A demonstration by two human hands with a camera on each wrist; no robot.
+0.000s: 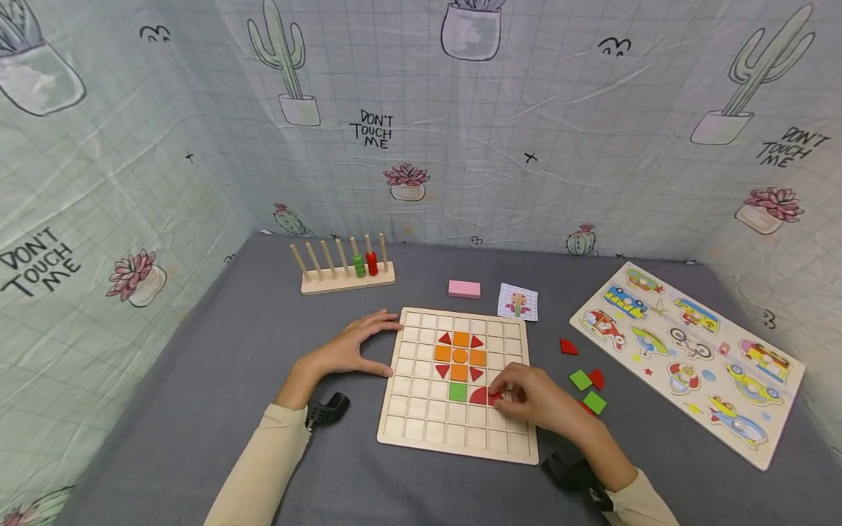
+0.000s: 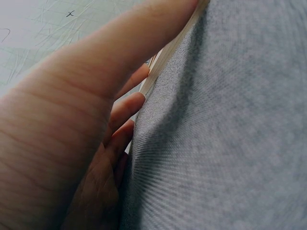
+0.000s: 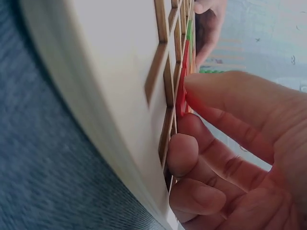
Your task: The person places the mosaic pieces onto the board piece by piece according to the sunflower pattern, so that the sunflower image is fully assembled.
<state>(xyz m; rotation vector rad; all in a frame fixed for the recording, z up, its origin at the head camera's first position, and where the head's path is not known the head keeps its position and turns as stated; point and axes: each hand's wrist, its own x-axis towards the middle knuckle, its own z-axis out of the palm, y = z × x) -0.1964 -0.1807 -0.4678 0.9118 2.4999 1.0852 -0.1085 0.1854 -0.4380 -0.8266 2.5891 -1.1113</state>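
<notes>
A wooden grid board point(image 1: 421, 424) lies on the table, with orange squares, an orange circle point(image 1: 460, 356), red triangles and a green square point(image 1: 458, 391) set in its cells. My left hand point(image 1: 349, 347) touches the board's left edge, its thumb and fingers spread apart. With thumb and fingertips, my right hand point(image 1: 539, 398) pinches a red quarter-circle piece point(image 1: 495, 399) low over a cell right of the green square. Another red quarter-circle point(image 1: 478, 395) lies between that piece and the green square. In the right wrist view, the thumb presses against red point(image 3: 181, 96) at the grid.
Loose red quarter-circles point(image 1: 569, 347) and green squares point(image 1: 595, 402) lie right of the board. Behind it are a pattern card point(image 1: 517, 302), a pink block point(image 1: 464, 289) and a peg stand point(image 1: 349, 283) with green and red beads. A vehicle puzzle board point(image 1: 658, 365) lies at the right.
</notes>
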